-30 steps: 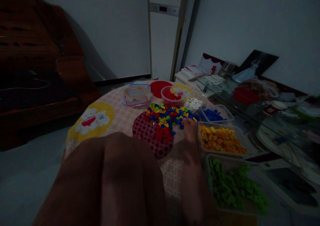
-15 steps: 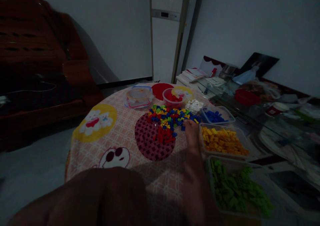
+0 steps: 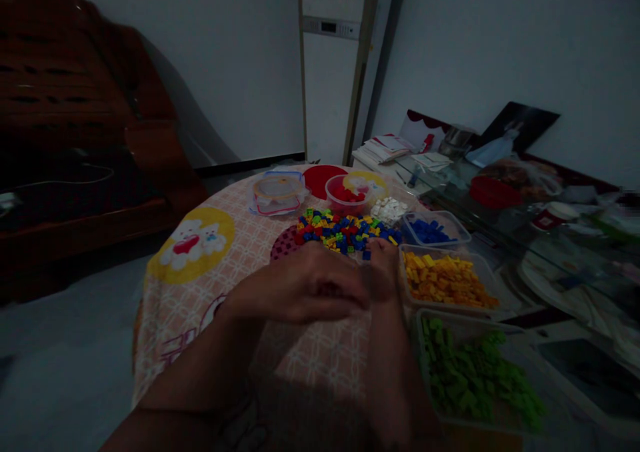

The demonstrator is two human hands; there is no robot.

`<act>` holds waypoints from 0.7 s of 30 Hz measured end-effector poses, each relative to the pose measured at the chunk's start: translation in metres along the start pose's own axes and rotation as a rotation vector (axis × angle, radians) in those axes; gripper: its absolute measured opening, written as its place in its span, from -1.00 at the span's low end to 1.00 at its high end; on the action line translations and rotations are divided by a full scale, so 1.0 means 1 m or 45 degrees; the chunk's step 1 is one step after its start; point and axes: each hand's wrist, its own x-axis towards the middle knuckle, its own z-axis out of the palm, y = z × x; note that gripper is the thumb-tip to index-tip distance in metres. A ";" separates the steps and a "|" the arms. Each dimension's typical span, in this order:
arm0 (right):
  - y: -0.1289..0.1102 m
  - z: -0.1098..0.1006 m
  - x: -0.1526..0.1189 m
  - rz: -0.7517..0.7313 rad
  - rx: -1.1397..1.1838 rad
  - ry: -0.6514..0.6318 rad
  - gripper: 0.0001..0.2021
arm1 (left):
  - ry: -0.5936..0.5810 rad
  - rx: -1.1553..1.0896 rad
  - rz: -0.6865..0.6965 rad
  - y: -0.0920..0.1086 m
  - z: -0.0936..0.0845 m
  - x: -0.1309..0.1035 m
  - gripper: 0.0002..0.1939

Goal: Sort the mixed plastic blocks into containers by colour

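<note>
My left hand point(image 3: 307, 284) is over the round table in front of the mixed pile of toy bricks point(image 3: 340, 231), its fingers curled inward. Whatever it might hold is hidden, and it covers most of the purple circle on the cloth. My right hand point(image 3: 384, 262) rests at the pile's near right edge, closed, with a blue brick point(image 3: 367, 255) by its fingertips. Its inner side does not show. Just right of it stands a clear box of yellow bricks point(image 3: 445, 280). Nearer to me is a box of green bricks point(image 3: 475, 372).
Beyond the yellow box sits a box of blue bricks point(image 3: 431, 231). White bricks point(image 3: 389, 211) lie in a heap beside a round tub of red bricks point(image 3: 347, 197). Stacked lidded containers point(image 3: 278, 192) stand at the back left. A cluttered glass table point(image 3: 480, 222) adjoins on the right.
My left hand has come forward from the lower left to in front of the pile, hiding the red bricks on the purple circle. My right hand has stayed almost in place.
</note>
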 end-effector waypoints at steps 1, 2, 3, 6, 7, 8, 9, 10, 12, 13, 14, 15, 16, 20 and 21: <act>0.001 0.000 0.001 0.002 0.007 -0.001 -0.62 | -0.161 -0.006 0.039 -0.003 0.000 0.012 -0.74; 0.001 0.001 0.001 0.003 0.011 -0.001 -0.63 | -0.294 0.007 0.068 -0.009 0.003 0.024 -0.77; 0.001 0.001 0.001 0.003 0.011 0.000 -0.63 | -0.384 0.058 0.076 -0.015 0.009 0.034 -0.81; 0.001 0.000 0.002 -0.002 0.004 0.003 -0.64 | -0.444 0.363 -0.038 -0.037 0.030 0.054 -0.81; 0.000 0.000 0.001 -0.007 0.004 -0.001 -0.64 | -0.469 0.434 -0.057 -0.043 0.036 0.056 -0.79; 0.000 0.000 0.001 -0.011 0.005 -0.006 -0.64 | -0.489 0.485 -0.070 -0.048 0.041 0.057 -0.78; -0.001 0.000 0.001 -0.015 0.007 -0.010 -0.64 | -0.504 0.525 -0.083 -0.051 0.043 0.058 -0.77; -0.002 0.000 0.000 -0.017 0.010 -0.011 -0.64 | -0.506 0.561 -0.104 -0.052 0.044 0.058 -0.77; -0.003 0.000 0.000 -0.018 0.014 -0.012 -0.63 | -0.478 0.642 -0.175 -0.053 0.040 0.058 -0.78; -0.003 0.000 -0.001 -0.015 0.016 -0.013 -0.64 | -0.456 0.688 -0.224 -0.053 0.037 0.058 -0.78; -0.003 0.000 -0.001 -0.012 0.020 -0.014 -0.64 | -0.429 0.733 -0.275 -0.054 0.034 0.058 -0.78; -0.003 0.000 -0.001 -0.010 0.023 -0.013 -0.64 | -0.400 0.768 -0.318 -0.055 0.031 0.059 -0.77; -0.003 0.000 0.000 -0.010 0.024 -0.012 -0.65 | -0.371 0.790 -0.348 -0.058 0.028 0.059 -0.75; -0.001 0.000 0.000 -0.015 -0.003 0.001 -0.65 | -0.214 0.817 -0.348 -0.073 0.022 0.061 -0.71; -0.001 0.000 0.000 -0.016 -0.008 0.001 -0.64 | -0.172 0.808 -0.335 -0.077 0.020 0.061 -0.71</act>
